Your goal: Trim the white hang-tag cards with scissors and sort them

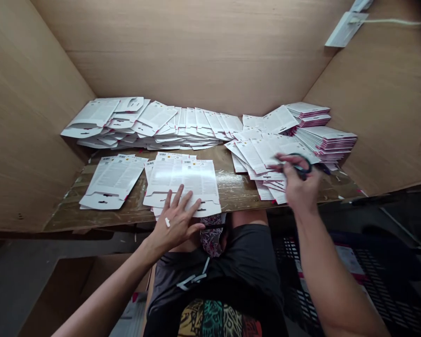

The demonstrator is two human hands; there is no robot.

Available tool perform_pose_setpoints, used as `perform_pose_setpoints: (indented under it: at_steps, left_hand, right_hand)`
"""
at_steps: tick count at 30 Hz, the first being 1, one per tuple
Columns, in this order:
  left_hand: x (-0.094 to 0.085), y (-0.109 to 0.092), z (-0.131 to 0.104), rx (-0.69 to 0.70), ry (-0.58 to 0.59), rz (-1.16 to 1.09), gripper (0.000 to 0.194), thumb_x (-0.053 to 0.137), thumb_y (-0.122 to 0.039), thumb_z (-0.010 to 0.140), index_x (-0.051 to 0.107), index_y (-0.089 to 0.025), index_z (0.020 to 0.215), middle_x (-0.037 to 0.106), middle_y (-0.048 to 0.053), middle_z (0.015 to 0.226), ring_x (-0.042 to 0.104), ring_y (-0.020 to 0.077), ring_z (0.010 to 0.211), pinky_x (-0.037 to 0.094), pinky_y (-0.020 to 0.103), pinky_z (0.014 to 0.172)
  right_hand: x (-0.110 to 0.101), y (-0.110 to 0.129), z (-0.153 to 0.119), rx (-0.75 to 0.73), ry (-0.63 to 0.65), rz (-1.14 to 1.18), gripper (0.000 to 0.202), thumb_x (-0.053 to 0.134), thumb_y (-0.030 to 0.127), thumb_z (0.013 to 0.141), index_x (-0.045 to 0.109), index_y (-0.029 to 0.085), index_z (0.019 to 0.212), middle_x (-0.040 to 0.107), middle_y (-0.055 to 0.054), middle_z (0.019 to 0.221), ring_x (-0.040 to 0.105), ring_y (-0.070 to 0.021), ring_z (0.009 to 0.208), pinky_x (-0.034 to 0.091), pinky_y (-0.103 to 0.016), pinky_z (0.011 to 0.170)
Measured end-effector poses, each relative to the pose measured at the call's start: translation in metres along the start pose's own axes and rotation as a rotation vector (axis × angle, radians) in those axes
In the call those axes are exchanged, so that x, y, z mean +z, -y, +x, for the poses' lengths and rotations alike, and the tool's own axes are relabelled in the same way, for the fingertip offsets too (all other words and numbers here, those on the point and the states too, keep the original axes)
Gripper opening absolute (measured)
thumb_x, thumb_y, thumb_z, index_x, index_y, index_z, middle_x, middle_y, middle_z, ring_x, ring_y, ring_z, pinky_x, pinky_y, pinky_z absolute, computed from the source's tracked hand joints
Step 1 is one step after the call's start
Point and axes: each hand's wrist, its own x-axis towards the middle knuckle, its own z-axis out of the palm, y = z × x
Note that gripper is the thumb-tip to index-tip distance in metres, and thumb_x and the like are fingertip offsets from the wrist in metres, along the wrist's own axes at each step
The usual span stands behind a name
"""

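My left hand [178, 215] lies flat, fingers spread, on the lower edge of some white printed card sleeves [199, 180] at the table's front. A small white scrap [167, 222] sticks to the back of that hand. On the right, my right hand [300, 187] is closed around a pair of scissors [305, 164] with dark loop handles; their blades are blurred. It hovers over a spread pile of similar white sleeves [256, 154]. Left of my left hand lies another small stack of sleeves [114, 180] with hanger holes in their flaps.
A long heap of white sleeves [157, 119] runs along the back panel. Neat stacks with pink edges [331, 140] stand at the right wall. Wooden panels enclose the table [231, 182]. Below are a cardboard box [73, 285] and a dark plastic basket [382, 276].
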Motion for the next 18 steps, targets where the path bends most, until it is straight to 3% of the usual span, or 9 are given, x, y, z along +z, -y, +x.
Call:
perform_pose_setpoints:
  at_steps: [3,7,12,18]
  left_hand:
    - [0.007,-0.026,0.015,0.068,0.045,-0.056,0.063,0.073,-0.054,0.099,0.056,-0.030,0.155,0.055,0.014,0.160,0.035,0.0421,0.161,0.028,0.067,0.132]
    - [0.012,-0.041,0.027,0.105,0.061,-0.111,0.051,0.061,-0.042,0.108,0.054,-0.024,0.155,0.055,0.017,0.154,0.044,0.0383,0.155,0.038,0.060,0.130]
    - [0.019,-0.035,0.029,0.105,0.058,-0.141,0.045,0.059,-0.041,0.109,0.055,-0.025,0.151,0.052,0.018,0.152,0.048,0.0385,0.150,0.051,0.058,0.119]
    - [0.023,-0.034,0.030,0.108,0.079,-0.145,0.047,0.060,-0.040,0.108,0.052,-0.027,0.153,0.053,0.017,0.150,0.046,0.0396,0.151,0.052,0.060,0.118]
  right_hand:
    - [0.033,0.002,-0.061,0.350,0.308,0.224,0.021,0.074,0.044,0.099,0.076,0.024,0.103,0.082,-0.012,0.116,0.082,-0.0274,0.091,0.067,-0.041,0.079]
    - [0.047,-0.007,-0.109,0.484,0.374,0.186,0.029,0.078,0.051,0.095,0.079,0.022,0.097,0.083,-0.011,0.111,0.081,-0.0320,0.105,0.069,-0.044,0.088]
    - [0.036,-0.019,-0.118,0.483,0.385,0.162,0.030,0.074,0.052,0.099,0.079,0.022,0.100,0.083,-0.011,0.115,0.079,-0.0321,0.114,0.067,-0.047,0.099]
    - [0.043,-0.020,-0.120,0.482,0.390,0.174,0.030,0.072,0.052,0.101,0.079,0.023,0.103,0.082,-0.010,0.117,0.080,-0.0293,0.110,0.067,-0.044,0.098]
